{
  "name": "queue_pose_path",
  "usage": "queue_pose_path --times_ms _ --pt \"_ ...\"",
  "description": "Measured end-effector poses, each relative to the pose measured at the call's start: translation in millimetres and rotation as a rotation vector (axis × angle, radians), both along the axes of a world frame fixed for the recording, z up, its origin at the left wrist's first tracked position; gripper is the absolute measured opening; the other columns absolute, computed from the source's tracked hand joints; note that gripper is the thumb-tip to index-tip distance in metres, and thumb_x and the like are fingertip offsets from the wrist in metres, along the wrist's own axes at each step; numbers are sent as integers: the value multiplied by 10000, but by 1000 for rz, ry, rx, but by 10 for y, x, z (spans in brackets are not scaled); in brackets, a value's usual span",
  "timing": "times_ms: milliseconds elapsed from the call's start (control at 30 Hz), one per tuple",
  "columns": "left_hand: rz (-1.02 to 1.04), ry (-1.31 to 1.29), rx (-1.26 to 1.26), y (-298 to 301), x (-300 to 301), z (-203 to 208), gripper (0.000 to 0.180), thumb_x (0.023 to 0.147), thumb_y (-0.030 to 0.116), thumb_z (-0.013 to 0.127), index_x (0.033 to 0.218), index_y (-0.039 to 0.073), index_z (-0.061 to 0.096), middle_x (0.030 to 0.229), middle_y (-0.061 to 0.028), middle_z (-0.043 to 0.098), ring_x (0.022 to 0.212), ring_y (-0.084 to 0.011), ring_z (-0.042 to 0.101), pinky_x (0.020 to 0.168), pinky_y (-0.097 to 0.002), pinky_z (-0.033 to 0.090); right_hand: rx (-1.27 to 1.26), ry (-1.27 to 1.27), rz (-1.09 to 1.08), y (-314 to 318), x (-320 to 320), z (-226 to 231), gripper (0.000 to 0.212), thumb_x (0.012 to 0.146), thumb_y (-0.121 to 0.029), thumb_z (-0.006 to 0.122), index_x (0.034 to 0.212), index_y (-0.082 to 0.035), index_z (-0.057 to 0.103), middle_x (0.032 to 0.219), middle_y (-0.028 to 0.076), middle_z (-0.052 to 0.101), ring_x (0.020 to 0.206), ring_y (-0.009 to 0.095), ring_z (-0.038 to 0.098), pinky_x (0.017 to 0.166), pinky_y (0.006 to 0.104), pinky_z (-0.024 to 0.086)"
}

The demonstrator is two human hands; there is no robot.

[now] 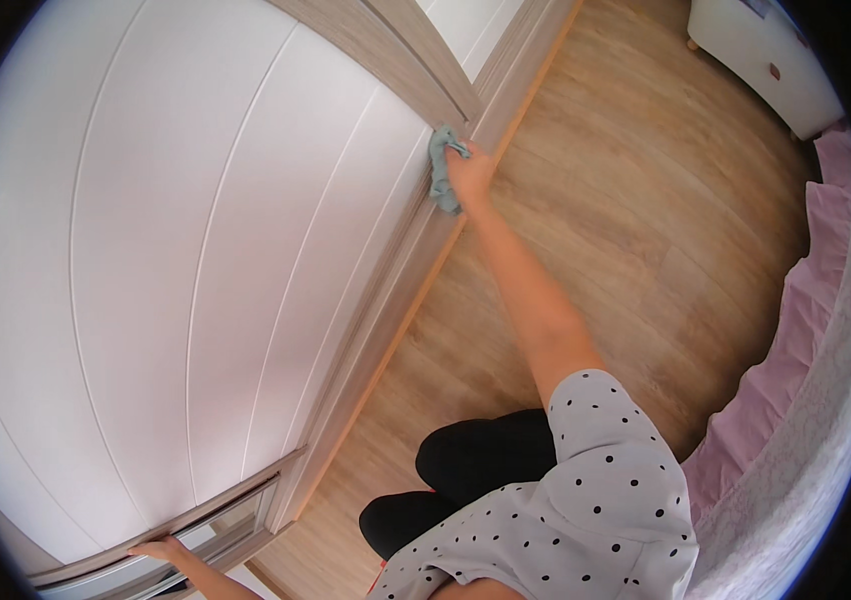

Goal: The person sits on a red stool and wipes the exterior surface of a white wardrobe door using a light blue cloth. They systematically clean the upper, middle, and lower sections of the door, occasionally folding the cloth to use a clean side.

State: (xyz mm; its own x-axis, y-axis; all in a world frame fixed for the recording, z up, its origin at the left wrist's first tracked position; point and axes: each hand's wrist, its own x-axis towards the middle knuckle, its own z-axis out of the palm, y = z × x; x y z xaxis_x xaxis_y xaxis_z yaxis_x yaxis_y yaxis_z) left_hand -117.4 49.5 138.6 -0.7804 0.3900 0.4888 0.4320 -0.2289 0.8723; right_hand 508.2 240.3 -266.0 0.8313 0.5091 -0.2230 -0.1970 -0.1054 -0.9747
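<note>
My right hand, its arm stretched forward, is closed around a crumpled grey-green cloth. The cloth presses against the lower rail and corner of a white sliding wardrobe door with thin grooves and a wood-look frame. At the lower left, my left hand lies with its fingers stretched out along the door's side frame. It holds nothing that I can see, and part of its fingers is too small to make out.
My bent knees in black are close to the wardrobe base. Wood-look floor stretches to the right. A bed with a pink ruffled skirt stands at the right, and a small white cabinet at the far right.
</note>
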Motion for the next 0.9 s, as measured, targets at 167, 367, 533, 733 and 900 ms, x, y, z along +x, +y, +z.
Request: queue_pose_path --times_ms 167,367,533,733,900 --pt "-4 -12 -3 38 76 -45 838 845 652 216 1355 -13 203 1407 -166 224 1263 -333 268 1055 -434 236 150 -79 -187 68 400 -14 298 752 -193 610 982 -4 629 879 226 624 826 320 606 723 342 469" --pt "21 -50 6 -43 -153 -2 843 842 655 216 1355 -12 204 1407 -164 225 1265 -335 266 1054 -438 237 15 -140 -51 212 579 323 318 758 -247 619 976 -16 635 852 183 640 788 280 613 705 335 471" --pt "24 -53 2 -2 -14 -33 856 831 667 230 1356 -9 205 1407 -165 224 1264 -334 268 1054 -438 239 232 -256 -146 392 598 651 301 753 -240 626 949 -11 643 783 166 644 729 246 619 674 325 468" --pt "26 -54 3 3 -46 -63 859 831 667 228 1355 -13 202 1408 -169 219 1266 -338 262 1053 -440 239 96 -220 27 351 723 405 251 744 -190 607 932 -30 651 805 185 636 737 303 615 677 360 476" --pt "-6 -22 12 -52 -224 -36 857 835 660 236 1352 -23 203 1407 -171 219 1264 -340 264 1050 -440 246 219 -254 -87 364 625 1028 213 738 -172 596 886 -30 656 734 176 631 680 314 610 622 367 477"
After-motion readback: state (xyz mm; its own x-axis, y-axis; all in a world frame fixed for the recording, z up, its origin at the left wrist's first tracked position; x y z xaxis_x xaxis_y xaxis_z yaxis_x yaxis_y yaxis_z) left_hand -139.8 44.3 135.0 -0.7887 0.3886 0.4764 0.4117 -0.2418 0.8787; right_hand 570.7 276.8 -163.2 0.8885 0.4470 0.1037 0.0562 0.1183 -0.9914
